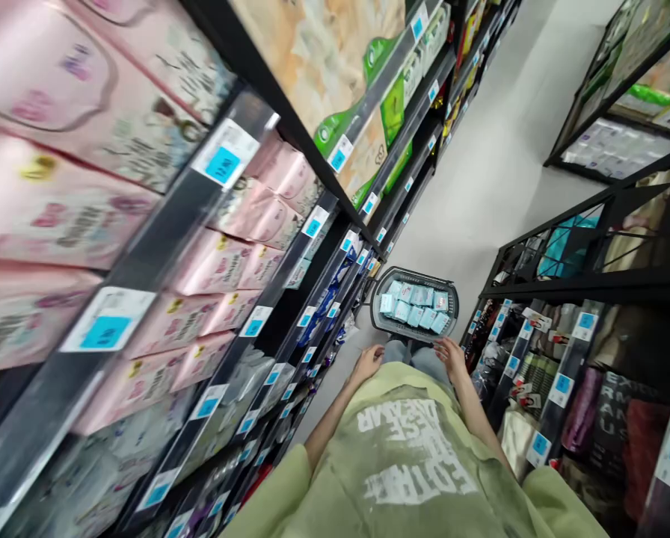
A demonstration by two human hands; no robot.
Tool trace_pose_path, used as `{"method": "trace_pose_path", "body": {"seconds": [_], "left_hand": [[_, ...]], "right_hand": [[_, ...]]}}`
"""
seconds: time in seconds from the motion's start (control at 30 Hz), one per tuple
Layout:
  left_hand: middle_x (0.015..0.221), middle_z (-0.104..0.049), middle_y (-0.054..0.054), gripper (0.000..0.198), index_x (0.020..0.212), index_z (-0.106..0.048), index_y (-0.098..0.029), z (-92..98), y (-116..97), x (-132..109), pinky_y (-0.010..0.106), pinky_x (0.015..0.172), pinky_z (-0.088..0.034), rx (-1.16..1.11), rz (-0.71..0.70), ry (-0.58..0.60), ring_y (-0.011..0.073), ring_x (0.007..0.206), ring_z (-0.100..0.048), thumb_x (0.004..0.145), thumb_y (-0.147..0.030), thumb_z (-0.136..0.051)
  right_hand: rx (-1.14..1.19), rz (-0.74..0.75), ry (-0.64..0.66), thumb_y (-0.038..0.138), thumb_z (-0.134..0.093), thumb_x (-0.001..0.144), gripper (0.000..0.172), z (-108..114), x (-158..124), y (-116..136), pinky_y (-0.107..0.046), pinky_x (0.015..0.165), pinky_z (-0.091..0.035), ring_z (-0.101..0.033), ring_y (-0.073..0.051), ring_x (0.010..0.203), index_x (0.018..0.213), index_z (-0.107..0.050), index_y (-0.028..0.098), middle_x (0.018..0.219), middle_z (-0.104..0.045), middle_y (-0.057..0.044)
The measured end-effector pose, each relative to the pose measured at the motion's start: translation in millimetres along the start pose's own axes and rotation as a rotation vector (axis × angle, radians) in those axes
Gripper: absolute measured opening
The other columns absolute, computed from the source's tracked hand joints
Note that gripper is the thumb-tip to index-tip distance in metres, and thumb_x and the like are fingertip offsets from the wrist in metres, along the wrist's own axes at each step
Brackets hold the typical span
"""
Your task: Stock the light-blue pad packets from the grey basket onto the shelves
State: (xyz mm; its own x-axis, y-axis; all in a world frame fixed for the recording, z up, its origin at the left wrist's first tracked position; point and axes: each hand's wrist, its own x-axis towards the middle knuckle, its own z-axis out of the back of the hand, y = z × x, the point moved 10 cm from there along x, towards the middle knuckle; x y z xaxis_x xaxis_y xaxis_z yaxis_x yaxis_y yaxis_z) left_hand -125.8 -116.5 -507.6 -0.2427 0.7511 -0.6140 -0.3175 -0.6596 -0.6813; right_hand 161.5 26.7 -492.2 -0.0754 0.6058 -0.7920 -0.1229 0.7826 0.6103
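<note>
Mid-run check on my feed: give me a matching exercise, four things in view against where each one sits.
Things:
1. basket
2. light blue packets
3. pink packs
4. right hand

Places:
A. on the left shelves
B. on the aisle floor
C. by the basket's near rim
D. inside the basket

Pairs: 1-B, 2-D, 3-A, 4-C

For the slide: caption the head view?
Person in a shop aisle, left hand and right hand lowered near a grey basket of blue packets.
</note>
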Motion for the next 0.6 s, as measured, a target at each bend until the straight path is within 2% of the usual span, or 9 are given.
{"method": "trace_pose_path", "body": {"seconds": [0.13,0.2,0.27,0.33,0.4,0.5,0.6], "left_hand": [[0.083,-0.072,0.003,0.008,0.094,-0.07,-0.017,-25.9,33,-2,0.036,0.085,-0.056,0.047,0.088,0.13,0.0238,0.085,-0.071,0.087,-0.013,-0.069],[0.078,-0.07,0.004,0.01,0.09,-0.068,-0.018,-31.6,52,7,0.035,0.08,-0.054,0.088,0.161,0.148,0.0247,0.081,-0.07,0.082,-0.011,-0.066],[0.079,-0.069,0.005,0.012,0.09,-0.066,-0.018,-35.7,68,25,0.035,0.082,-0.054,0.134,0.231,0.138,0.025,0.081,-0.069,0.079,-0.014,-0.066],[0.088,-0.071,0.008,0.018,0.097,-0.066,-0.018,-39.2,80,51,0.038,0.09,-0.054,0.175,0.282,0.095,0.0268,0.089,-0.07,0.079,-0.016,-0.066],[0.107,-0.071,0.014,0.029,0.111,-0.065,-0.016,-43.5,89,85,0.042,0.101,-0.052,0.213,0.311,0.035,0.0298,0.106,-0.069,0.082,-0.018,-0.065],[0.137,-0.06,0.021,0.047,0.134,-0.058,-0.014,-54.5,101,146,0.044,0.116,-0.044,0.266,0.327,-0.04,0.0324,0.133,-0.059,0.089,-0.022,-0.064],[0.15,-0.049,0.025,0.064,0.149,-0.047,-0.009,-67.9,124,211,0.044,0.121,-0.038,0.323,0.345,-0.074,0.0348,0.144,-0.049,0.091,-0.028,-0.066]], "right_hand": [[-0.036,-0.076,-0.093,0.084,-0.066,0.068,0.069,21,-3,-54,-0.045,0.075,-0.066,-0.079,-0.031,0.087,0.1,-0.062,0.024,0.104,-0.081,-0.014],[-0.047,-0.118,-0.129,0.088,-0.067,0.064,0.07,27,-10,-84,-0.046,0.072,-0.066,-0.078,-0.031,0.081,0.096,-0.061,0.026,0.097,-0.081,-0.012],[-0.052,-0.159,-0.161,0.091,-0.068,0.058,0.073,30,-19,-112,-0.048,0.07,-0.065,-0.077,-0.032,0.074,0.091,-0.06,0.027,0.087,-0.081,-0.009],[-0.053,-0.194,-0.191,0.094,-0.069,0.053,0.075,33,-28,-136,-0.051,0.069,-0.065,-0.076,-0.032,0.069,0.088,-0.061,0.028,0.08,-0.079,-0.007],[-0.053,-0.225,-0.22,0.096,-0.069,0.049,0.077,38,-34,-157,-0.051,0.067,-0.065,-0.075,-0.032,0.066,0.087,-0.062,0.029,0.078,-0.079,-0.005],[-0.052,-0.267,-0.253,0.093,-0.071,0.057,0.075,47,-45,-186,-0.046,0.065,-0.064,-0.075,-0.028,0.066,0.093,-0.067,0.027,0.081,-0.079,-0.004],[-0.009,-0.324,-0.325,0.078,-0.083,0.064,0.068,59,-63,-218,-0.033,0.064,-0.061,-0.072,-0.021,0.066,0.097,-0.074,0.02,0.083,-0.079,-0.005]]}}
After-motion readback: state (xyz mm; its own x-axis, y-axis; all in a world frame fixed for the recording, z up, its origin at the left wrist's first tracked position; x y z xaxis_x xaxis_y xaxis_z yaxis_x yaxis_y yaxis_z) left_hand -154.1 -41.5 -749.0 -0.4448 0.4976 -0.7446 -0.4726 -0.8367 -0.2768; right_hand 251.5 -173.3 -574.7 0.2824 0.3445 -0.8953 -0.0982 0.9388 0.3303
